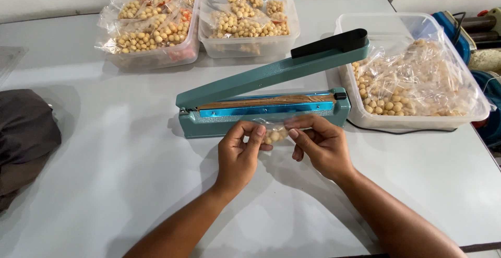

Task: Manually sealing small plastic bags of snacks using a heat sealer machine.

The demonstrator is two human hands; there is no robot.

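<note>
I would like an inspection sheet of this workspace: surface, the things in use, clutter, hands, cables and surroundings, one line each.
Surface: white table, plain and flat.
Things in use: small clear bag of beans, held in front of the teal heat sealer, whose arm is raised.
Clutter: dark cloth at the left edge.
Hands: left hand and right hand each have a pinch grip on the bag.
Cables: a dark cable runs along the table beside the sealer.
Surroundings: two tubs of packed bags at the back; a larger tub of bags on the right; machinery beyond it, unclear.
</note>
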